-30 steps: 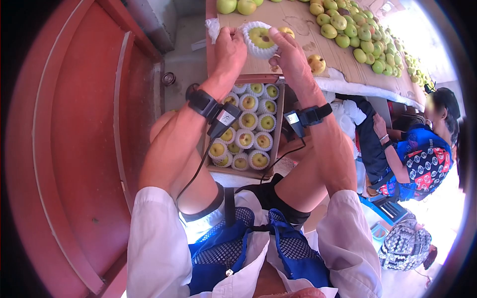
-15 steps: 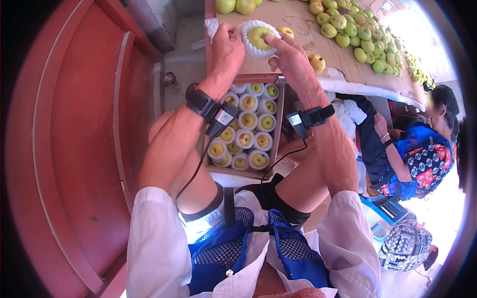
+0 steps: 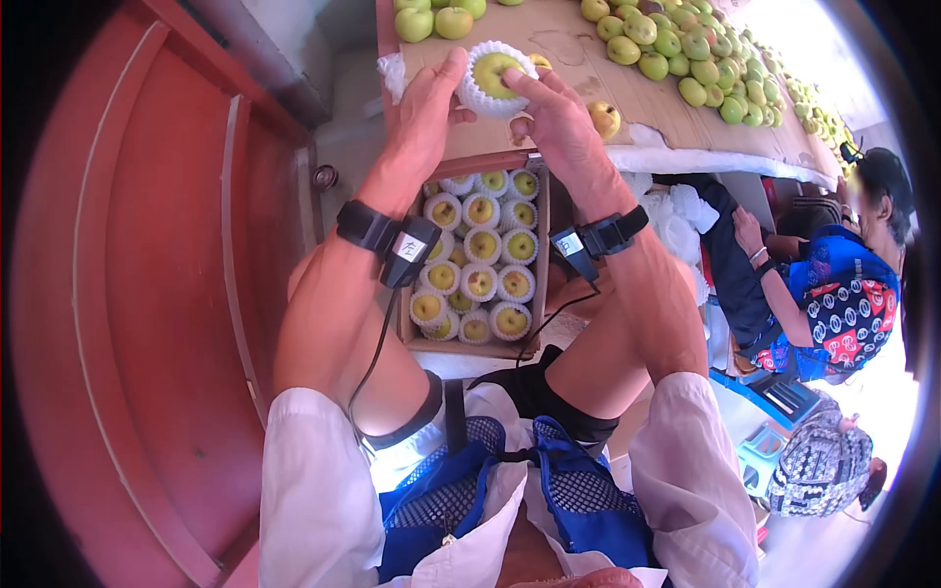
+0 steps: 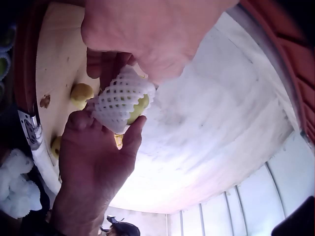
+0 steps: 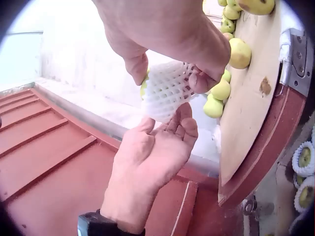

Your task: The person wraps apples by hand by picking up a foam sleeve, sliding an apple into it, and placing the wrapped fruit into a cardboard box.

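Note:
A yellow-green apple point(image 3: 492, 74) sits in a white foam net point(image 3: 478, 102), held up over the near edge of the cardboard-covered table. My right hand point(image 3: 561, 122) grips it from the right, thumb pressed on the apple's bare top and fingers round the net. On the other side is my left hand point(image 3: 423, 116), its straight thumb at the net's edge. In the right wrist view that left hand point(image 5: 153, 156) shows its palm, with loosely bent fingers right at the net. Below the hands, a cardboard box point(image 3: 461, 347) holds netted apples in rows.
Loose apples point(image 3: 701, 71) are heaped across the table point(image 3: 549, 44), with a blemished apple point(image 3: 605, 120) near its edge. White foam nets point(image 3: 674, 218) lie bunched right of the box. A red door point(image 3: 157, 294) stands at left. Another person point(image 3: 833, 294) sits at right.
My left fingers have loosened from pinching the net's edge, and the thumb now lies straight against it. My right hand keeps its grip on the apple. The head view has shifted slightly.

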`<state>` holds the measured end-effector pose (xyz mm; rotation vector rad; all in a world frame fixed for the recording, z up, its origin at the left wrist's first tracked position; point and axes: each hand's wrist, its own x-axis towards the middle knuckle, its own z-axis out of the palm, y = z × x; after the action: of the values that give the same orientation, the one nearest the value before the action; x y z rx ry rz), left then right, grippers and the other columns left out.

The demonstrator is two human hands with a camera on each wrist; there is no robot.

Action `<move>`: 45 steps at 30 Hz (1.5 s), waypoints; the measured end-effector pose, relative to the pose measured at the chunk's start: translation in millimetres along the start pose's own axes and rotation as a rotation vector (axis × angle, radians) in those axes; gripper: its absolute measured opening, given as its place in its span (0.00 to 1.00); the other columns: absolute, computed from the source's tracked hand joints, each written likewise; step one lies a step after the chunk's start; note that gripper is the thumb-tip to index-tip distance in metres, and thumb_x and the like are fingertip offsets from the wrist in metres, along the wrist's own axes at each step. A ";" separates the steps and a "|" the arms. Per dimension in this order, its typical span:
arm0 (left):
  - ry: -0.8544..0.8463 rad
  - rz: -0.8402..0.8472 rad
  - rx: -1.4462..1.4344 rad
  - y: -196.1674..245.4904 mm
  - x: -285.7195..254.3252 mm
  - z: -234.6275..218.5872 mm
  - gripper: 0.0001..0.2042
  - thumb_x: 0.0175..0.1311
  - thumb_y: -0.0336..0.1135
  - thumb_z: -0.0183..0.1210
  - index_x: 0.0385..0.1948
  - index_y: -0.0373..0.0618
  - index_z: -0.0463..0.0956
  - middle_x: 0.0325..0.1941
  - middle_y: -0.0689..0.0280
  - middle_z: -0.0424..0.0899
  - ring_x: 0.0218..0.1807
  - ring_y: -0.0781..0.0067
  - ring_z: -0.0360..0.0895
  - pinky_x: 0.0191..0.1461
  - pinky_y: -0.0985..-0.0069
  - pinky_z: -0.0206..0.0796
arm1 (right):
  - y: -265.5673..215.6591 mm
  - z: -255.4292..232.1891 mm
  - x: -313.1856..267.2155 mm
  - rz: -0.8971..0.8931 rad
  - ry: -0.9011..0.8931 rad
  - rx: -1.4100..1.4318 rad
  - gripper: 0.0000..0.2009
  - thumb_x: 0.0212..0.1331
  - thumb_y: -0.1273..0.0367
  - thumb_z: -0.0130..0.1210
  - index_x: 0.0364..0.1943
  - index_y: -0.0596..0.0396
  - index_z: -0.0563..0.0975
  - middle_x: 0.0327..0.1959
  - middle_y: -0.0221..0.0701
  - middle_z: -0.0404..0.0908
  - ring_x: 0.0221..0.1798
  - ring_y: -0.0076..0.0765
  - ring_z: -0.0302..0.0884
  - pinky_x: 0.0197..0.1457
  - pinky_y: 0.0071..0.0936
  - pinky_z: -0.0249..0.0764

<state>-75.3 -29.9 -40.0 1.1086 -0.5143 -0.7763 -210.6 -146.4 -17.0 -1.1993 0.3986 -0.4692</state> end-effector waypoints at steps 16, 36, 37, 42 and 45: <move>-0.233 -0.020 -0.088 16.3 -6.4 -13.4 0.32 0.63 0.33 0.69 0.65 0.32 0.62 0.61 0.55 0.76 0.62 0.65 0.76 0.63 0.66 0.71 | -0.2 -14.3 9.9 0.091 -0.023 0.147 0.16 0.71 0.56 0.59 0.50 0.54 0.78 0.46 0.23 0.81 0.47 0.20 0.77 0.45 0.23 0.70; -0.220 0.009 0.008 17.4 -4.0 -16.0 0.36 0.61 0.36 0.73 0.65 0.32 0.61 0.59 0.54 0.78 0.59 0.68 0.78 0.56 0.71 0.72 | -8.1 -10.1 5.8 0.029 -0.039 -0.129 0.23 0.65 0.53 0.65 0.51 0.57 0.77 0.45 0.27 0.80 0.45 0.20 0.74 0.42 0.22 0.70; -0.224 0.007 0.029 16.5 -3.8 -15.1 0.36 0.61 0.36 0.73 0.66 0.32 0.61 0.59 0.55 0.78 0.58 0.69 0.78 0.55 0.72 0.71 | -7.5 -10.5 6.5 0.027 -0.047 -0.133 0.23 0.65 0.53 0.65 0.51 0.57 0.77 0.45 0.27 0.80 0.44 0.20 0.74 0.42 0.22 0.70; -0.214 -0.014 0.001 10.0 1.4 -16.4 0.36 0.60 0.37 0.73 0.65 0.33 0.62 0.57 0.56 0.79 0.56 0.70 0.78 0.54 0.71 0.70 | -8.2 -11.9 6.3 0.033 -0.057 -0.081 0.22 0.63 0.55 0.66 0.51 0.57 0.77 0.44 0.26 0.80 0.43 0.18 0.73 0.41 0.20 0.69; -0.201 -0.035 -0.041 9.1 3.6 -19.4 0.36 0.60 0.38 0.73 0.65 0.33 0.63 0.57 0.56 0.79 0.56 0.69 0.78 0.54 0.70 0.70 | -10.8 -9.0 3.9 0.061 -0.072 -0.039 0.22 0.64 0.55 0.66 0.52 0.56 0.77 0.45 0.26 0.80 0.44 0.19 0.73 0.42 0.21 0.69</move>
<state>-56.5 -19.1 -38.9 1.0092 -0.6461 -0.9305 -213.6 -158.7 -9.7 -1.2350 0.3826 -0.3664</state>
